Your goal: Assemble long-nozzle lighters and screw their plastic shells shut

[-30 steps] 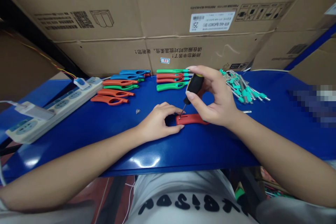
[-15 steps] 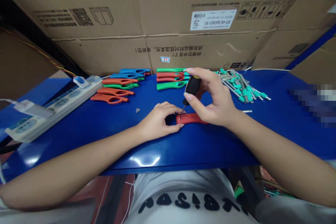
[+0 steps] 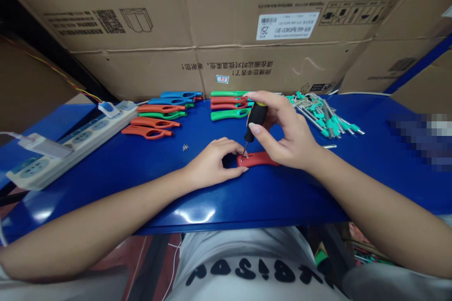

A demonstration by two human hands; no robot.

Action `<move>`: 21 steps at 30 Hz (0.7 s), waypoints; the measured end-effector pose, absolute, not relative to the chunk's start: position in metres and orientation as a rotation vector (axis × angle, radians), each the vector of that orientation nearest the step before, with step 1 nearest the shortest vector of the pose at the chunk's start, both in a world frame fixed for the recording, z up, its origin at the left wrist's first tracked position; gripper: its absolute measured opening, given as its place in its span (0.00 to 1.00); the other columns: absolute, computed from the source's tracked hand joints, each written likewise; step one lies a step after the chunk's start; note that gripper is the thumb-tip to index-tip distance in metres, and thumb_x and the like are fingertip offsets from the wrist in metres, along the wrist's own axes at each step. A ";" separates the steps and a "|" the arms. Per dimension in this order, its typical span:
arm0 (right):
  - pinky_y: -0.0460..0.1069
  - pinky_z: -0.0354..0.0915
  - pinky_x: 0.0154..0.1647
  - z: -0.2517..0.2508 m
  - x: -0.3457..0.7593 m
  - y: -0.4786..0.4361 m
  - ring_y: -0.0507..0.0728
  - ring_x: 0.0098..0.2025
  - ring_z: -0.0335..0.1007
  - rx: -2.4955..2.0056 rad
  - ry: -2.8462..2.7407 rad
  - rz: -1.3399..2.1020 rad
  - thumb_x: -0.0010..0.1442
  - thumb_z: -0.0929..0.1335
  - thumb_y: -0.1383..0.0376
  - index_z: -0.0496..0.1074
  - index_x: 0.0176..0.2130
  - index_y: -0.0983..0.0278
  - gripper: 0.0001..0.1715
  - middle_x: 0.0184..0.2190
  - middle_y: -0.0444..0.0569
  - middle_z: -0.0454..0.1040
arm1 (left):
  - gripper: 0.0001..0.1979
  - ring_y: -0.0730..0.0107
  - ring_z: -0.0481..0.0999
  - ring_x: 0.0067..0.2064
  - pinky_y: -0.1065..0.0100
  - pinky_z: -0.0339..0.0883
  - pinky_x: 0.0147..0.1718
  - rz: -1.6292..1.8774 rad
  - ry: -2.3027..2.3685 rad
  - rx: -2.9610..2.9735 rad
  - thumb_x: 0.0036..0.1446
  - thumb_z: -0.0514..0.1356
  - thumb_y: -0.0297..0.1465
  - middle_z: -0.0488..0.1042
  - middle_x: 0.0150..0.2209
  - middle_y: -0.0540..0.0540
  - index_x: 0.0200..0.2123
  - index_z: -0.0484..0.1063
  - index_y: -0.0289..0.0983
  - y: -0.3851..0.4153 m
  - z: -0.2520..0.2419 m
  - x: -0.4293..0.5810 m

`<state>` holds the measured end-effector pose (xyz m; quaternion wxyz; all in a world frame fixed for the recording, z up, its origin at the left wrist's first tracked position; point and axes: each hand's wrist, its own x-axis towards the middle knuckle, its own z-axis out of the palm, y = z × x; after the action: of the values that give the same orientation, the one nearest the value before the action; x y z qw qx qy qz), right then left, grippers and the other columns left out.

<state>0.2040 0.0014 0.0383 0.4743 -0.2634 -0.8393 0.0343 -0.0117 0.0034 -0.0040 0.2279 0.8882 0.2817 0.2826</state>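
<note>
On the blue table lies a red long-nosed lighter (image 3: 263, 158), its metal tube (image 3: 330, 146) sticking out to the right past my wrist. The thumb and fingers of my left hand (image 3: 215, 161) pinch the lighter's left end from both sides. My right hand (image 3: 289, 134) grips a black screwdriver (image 3: 257, 117) and holds it nearly upright, slightly tilted. Its tip rests at a small spot near the lighter's left end. My right hand covers the middle of the lighter. A little pile of small screws (image 3: 185, 147) lies beyond my left hand.
Orange lighter casings (image 3: 151, 131) with blue and green ones lie at back left. Green lighter casings (image 3: 229, 114) and red ones lie at back centre. Metal tubes with teal parts (image 3: 328, 120) are heaped at right. A power strip (image 3: 83, 138) stands left; a cardboard box (image 3: 226, 51) closes the back.
The screwdriver handle has shifted slightly left, its tip still at the lighter's left end. The lighter's tube end has swung slightly away from me. My left hand keeps its hold.
</note>
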 end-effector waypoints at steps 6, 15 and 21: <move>0.53 0.78 0.39 0.036 0.205 0.001 0.58 0.42 0.77 -0.656 -2.065 0.064 0.67 0.67 0.62 0.58 0.67 0.53 0.32 0.61 0.51 0.69 | 0.09 0.64 0.77 0.41 0.63 0.68 0.45 0.766 0.804 2.441 0.56 0.68 0.34 0.78 0.38 0.49 0.37 0.72 0.39 0.003 -0.003 -0.012; 0.54 0.78 0.45 0.038 0.208 0.002 0.60 0.48 0.78 -0.637 -2.139 -0.074 0.69 0.65 0.59 0.55 0.68 0.55 0.32 0.63 0.53 0.68 | 0.09 0.67 0.77 0.41 0.65 0.67 0.46 0.793 0.760 2.426 0.56 0.69 0.32 0.78 0.37 0.51 0.36 0.71 0.38 0.004 -0.004 -0.011; 0.53 0.77 0.42 0.043 0.205 -0.003 0.57 0.45 0.77 -0.680 -2.181 0.174 0.69 0.64 0.61 0.51 0.70 0.55 0.35 0.67 0.55 0.62 | 0.09 0.66 0.77 0.41 0.65 0.66 0.45 0.787 0.765 2.439 0.56 0.68 0.32 0.79 0.37 0.50 0.36 0.71 0.38 0.004 -0.004 -0.012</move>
<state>0.2050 -0.0030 0.0430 0.4124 -0.2703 -0.8672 0.0690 -0.0115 0.0041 -0.0037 0.2314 0.8871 0.2784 0.2863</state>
